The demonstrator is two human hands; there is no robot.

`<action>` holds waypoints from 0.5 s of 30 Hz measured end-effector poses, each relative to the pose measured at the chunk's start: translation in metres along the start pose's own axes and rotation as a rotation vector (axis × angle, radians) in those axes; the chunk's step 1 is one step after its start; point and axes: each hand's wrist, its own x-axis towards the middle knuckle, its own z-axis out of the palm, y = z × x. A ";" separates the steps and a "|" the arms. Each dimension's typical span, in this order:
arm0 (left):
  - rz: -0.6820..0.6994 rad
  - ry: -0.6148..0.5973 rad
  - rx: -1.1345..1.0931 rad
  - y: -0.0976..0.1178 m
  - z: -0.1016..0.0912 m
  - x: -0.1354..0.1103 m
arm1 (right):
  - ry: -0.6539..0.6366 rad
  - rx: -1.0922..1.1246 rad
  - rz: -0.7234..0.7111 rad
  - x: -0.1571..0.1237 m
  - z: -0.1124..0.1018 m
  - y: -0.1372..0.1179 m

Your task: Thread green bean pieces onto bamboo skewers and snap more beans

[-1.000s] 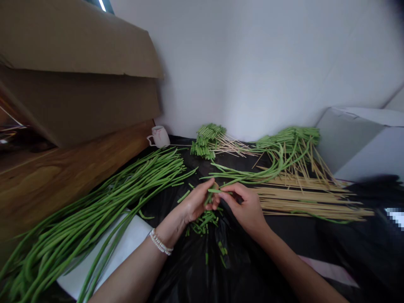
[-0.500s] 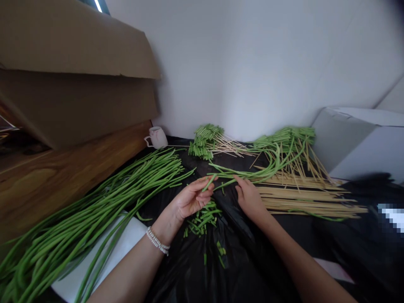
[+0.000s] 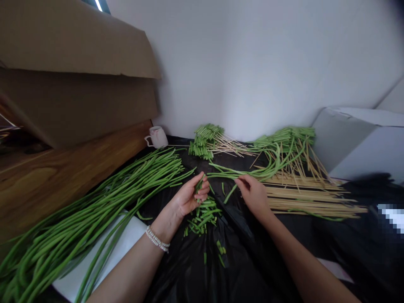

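My left hand is half closed, fingers curled round a short green bean piece that shows between thumb and fingers. To its right, my right hand pinches the upper end of another length of long bean, which slants down to the left. Below my left hand, on black plastic, lies a heap of snapped bean pieces. Just behind my hands, several long beans curve away to the right. A white beaded bracelet circles my left wrist.
A big bundle of long beans spreads on the left over a white sheet. Bean pieces on skewers are stacked at the back; loose bamboo skewers lie right. A mug, cardboard box and white box stand around.
My left hand has drawn slightly left, its fingers curling further round the bean piece. The right hand has shifted a little right, and a separate bean length now hangs from its fingertips.
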 end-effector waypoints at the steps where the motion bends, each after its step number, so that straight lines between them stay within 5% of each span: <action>1: 0.023 0.011 0.036 0.000 -0.001 0.000 | 0.050 0.098 0.059 0.001 -0.002 -0.003; 4: 0.076 0.021 0.158 -0.003 -0.002 0.000 | 0.151 0.510 0.292 0.005 -0.007 -0.012; 8: 0.069 0.009 0.325 -0.008 0.001 -0.001 | 0.088 0.950 0.502 0.004 -0.012 -0.027; 15: -0.016 0.005 0.811 -0.019 0.011 -0.006 | -0.105 1.085 0.435 -0.006 -0.010 -0.045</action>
